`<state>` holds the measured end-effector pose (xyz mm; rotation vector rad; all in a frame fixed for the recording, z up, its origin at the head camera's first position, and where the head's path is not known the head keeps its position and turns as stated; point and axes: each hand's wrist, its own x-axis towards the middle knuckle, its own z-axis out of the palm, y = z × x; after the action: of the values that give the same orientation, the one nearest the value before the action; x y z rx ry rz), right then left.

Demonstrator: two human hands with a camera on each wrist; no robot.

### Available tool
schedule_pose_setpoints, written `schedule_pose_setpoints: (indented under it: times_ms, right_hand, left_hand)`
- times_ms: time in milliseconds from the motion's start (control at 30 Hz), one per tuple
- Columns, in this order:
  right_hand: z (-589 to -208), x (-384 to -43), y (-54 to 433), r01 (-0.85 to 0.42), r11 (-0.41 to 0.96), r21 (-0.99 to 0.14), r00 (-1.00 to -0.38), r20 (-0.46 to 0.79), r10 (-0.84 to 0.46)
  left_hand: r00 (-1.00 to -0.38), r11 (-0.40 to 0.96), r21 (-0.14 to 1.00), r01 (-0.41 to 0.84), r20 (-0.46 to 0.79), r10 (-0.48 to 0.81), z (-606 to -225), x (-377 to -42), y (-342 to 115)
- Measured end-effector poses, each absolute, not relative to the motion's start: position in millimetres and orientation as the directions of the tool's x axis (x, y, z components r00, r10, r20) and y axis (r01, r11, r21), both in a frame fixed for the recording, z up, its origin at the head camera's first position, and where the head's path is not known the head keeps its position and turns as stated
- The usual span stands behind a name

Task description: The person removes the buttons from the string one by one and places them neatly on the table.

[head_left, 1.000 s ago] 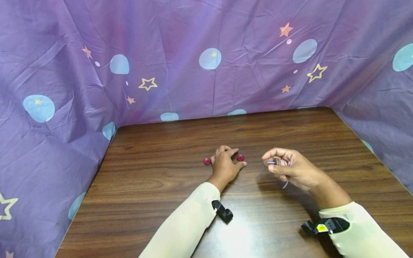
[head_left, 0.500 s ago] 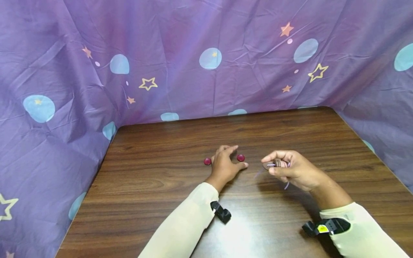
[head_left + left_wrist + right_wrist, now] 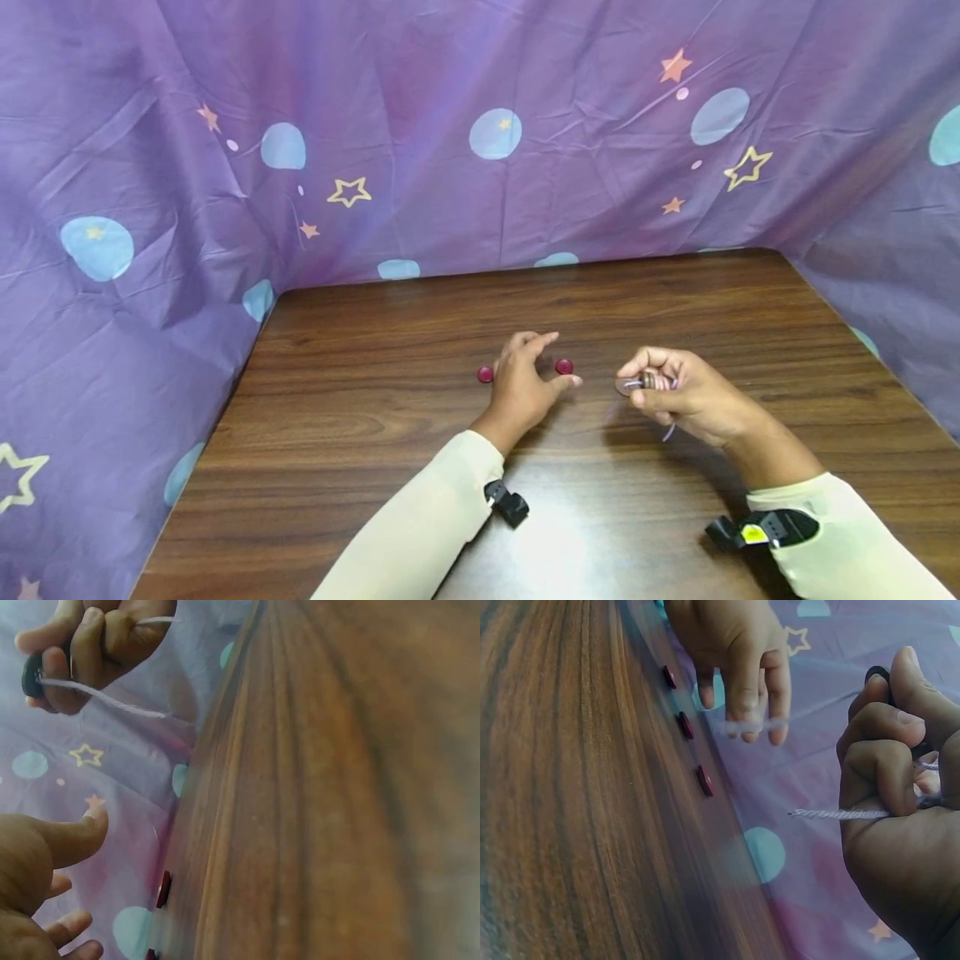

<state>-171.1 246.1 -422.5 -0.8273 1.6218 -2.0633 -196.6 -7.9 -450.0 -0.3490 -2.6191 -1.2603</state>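
My right hand [image 3: 690, 398] pinches a dark round button [image 3: 31, 675] between thumb and fingertips. A pale purple string [image 3: 112, 702] runs through it, and its loose end hangs free. More brown buttons [image 3: 649, 381] sit along the string within the curled fingers. To the left, my left hand [image 3: 520, 385] hovers low over the table, thumb and fingers spread, holding nothing. One dark red button [image 3: 485, 374] lies left of it, and another red button [image 3: 564, 367] lies between its thumb and fingers in the head view. The right wrist view shows a third, middle red button [image 3: 686, 725], which the left hand hides from the head camera.
Both hands work above a brown wood-grain table [image 3: 360, 500]. A purple cloth [image 3: 420, 108] with stars and blue spots hangs behind the table and along its sides. Black wrist straps [image 3: 780, 528] sit over the pale sleeves.
My left hand has risen slightly off the table, its thumb and fingers still spread. The right hand keeps its pinch on the button while the string's loose end sways. The head view shifts slightly.
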Motion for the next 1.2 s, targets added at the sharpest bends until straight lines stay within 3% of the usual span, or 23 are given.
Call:
schedule_pose_setpoints:
  times_ms: [200,333,567,867,1200]
  right_hand:
    - [-423,-171,241,-0.067,-0.278,-0.958,-0.743,0.234,-0.627]
    - [-423,-170,238,-0.091,-0.258,-0.962,-0.775,0.231,-0.589]
    - [-421,-168,236,-0.112,-0.191,-0.975,-0.809,0.202,-0.552]
    - [-417,-162,234,-0.135,-0.041,-0.990,-0.846,0.137,-0.515]
    - [-422,-163,229,-0.146,-0.076,-0.986,-0.835,0.164,-0.525]
  left_hand:
    - [-0.938,0.588,0.734,0.340,0.314,0.151,-442,-184,-14]
    - [-0.932,0.560,0.746,0.360,0.309,0.188,-440,-176,-16]
    - [-0.912,0.450,0.798,0.401,0.302,0.276,-436,-162,-21]
    - [-0.910,0.349,0.855,0.384,0.287,0.299,-437,-150,-28]
    - [-0.879,0.321,0.843,0.431,0.313,0.359,-434,-138,-31]
